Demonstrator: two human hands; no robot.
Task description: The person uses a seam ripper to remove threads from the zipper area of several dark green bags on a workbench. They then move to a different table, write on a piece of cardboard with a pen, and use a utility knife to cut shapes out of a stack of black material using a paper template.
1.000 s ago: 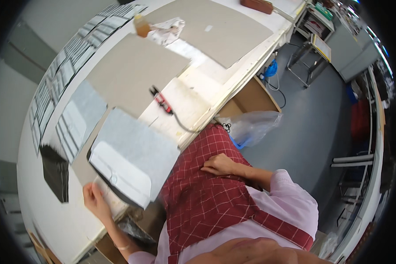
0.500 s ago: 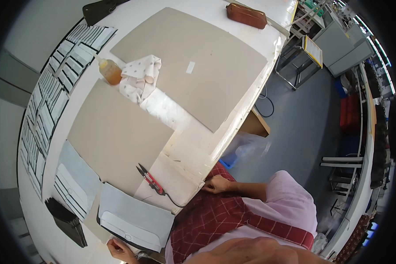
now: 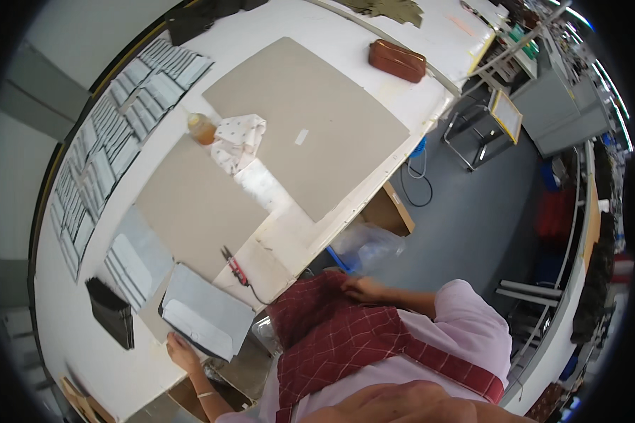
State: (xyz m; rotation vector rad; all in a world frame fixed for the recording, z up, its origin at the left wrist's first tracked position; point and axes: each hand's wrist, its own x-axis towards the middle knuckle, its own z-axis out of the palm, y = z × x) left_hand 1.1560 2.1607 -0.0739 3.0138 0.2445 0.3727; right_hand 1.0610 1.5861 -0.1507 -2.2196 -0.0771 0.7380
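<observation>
My left hand (image 3: 183, 354) is at the near table edge, beside the lower left corner of a light grey sheet (image 3: 222, 303). Its fingers look loosely extended, and I see nothing held. On that sheet lies a pale flap-shaped piece with a black edge (image 3: 190, 322); the sheet's near corner juts past the table. My right hand (image 3: 362, 289) rests low against the red checked apron (image 3: 339, 331), fingers curled; whatever they hold is hidden. Red-handled thread snips (image 3: 237, 268) lie on the table between the hands, further off.
Two large grey-beige boards (image 3: 317, 120) cover much of the white table. A glue bottle (image 3: 202, 129) and spotted cloth (image 3: 238, 141) sit between them. Rows of pale strips (image 3: 113, 134) line the left edge, with dark folded pieces (image 3: 111, 314) nearer. A brown pouch (image 3: 397, 60) is far off.
The view has shifted, so the table appears lower and further away. My left hand has come up beside the grey sheet's corner, with more forearm showing. My right hand stays at the apron.
</observation>
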